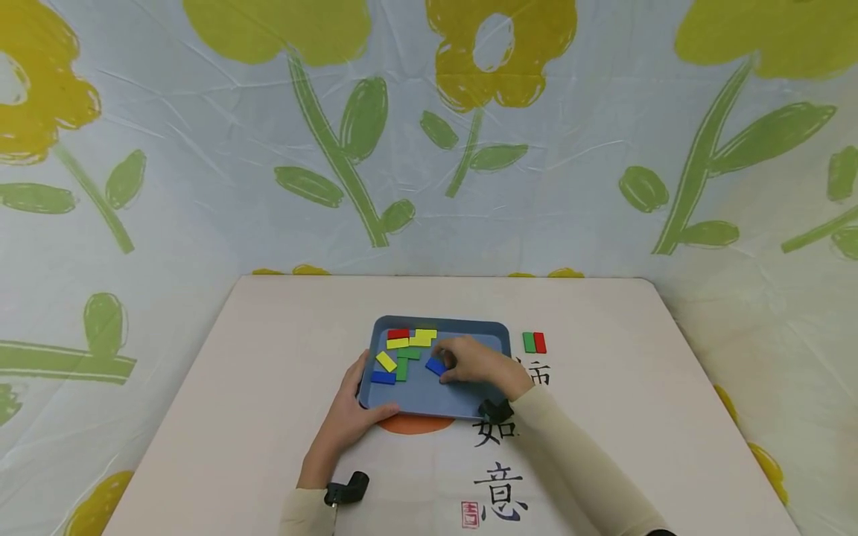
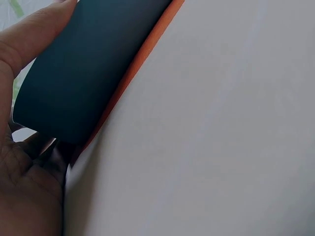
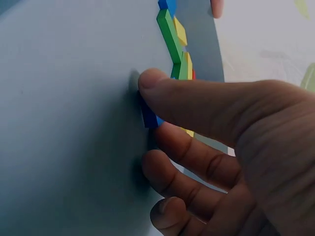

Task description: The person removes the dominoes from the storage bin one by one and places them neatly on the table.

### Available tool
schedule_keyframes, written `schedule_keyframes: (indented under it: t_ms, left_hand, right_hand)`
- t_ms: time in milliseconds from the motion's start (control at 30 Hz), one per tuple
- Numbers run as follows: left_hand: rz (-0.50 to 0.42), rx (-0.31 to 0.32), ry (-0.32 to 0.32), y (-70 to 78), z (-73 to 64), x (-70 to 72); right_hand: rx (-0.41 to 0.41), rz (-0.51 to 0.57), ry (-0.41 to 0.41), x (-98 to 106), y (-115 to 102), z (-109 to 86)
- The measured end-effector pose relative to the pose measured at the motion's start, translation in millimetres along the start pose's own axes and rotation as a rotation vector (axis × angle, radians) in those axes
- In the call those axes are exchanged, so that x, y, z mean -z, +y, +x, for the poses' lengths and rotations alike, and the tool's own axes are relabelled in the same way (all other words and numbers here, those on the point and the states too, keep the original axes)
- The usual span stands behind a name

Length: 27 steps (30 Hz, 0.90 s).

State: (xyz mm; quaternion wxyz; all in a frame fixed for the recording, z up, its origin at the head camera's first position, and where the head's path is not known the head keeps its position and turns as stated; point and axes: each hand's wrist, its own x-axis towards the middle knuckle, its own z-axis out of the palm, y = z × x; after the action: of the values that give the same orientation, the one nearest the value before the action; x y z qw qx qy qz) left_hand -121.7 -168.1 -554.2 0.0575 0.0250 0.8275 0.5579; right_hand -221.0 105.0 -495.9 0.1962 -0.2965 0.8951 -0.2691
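Note:
A blue-grey tray [image 1: 422, 396] lies on the table with several small coloured blocks in it. At its near left corner, my left hand [image 1: 350, 409] holds the tray, the thumb along the front wall and the fingers along the left side. The left wrist view shows the tray's outer wall [image 2: 93, 69] close up. Over the tray's middle, my right hand [image 1: 477, 362] pinches a blue block [image 3: 149, 116] between thumb and forefinger. Left of it are green blocks [image 1: 402, 369], a second blue block [image 1: 383, 378], yellow blocks [image 1: 386, 362] and a red block [image 1: 398, 334].
Outside the tray, to its right, a green block [image 1: 529, 342] and a red block [image 1: 539, 342] lie side by side on the table. A printed cloth with black characters [image 1: 499, 491] and an orange shape [image 1: 415, 425] lies under the tray. A flowered sheet [image 1: 469, 223] hangs behind.

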Motion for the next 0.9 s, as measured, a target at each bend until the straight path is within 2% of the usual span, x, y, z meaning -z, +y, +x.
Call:
schedule_keyframes:
  t_ms: [200,433,767,900]
  left_hand:
    - [0.003,0.004,0.003,0.3,-0.6,0.4]
    - [-0.001,-0.001,0.005,0.2,-0.5,0.4]
    - [-0.001,0.010,0.011,-0.1,0.1,-0.3]
    - [0.000,0.009,0.011,0.6,0.0,-0.8]
  right_hand:
    - [0.018,-0.011,-0.034,-1.1,1.0,0.1]
    - [-0.001,-0.005,-0.056,-1.0,0.7,0.9]
    - [-0.009,0.004,-0.034,5.7,2.8,-4.6]
    - [-0.038,0.000,0.025,13.9,5.8,-10.5]
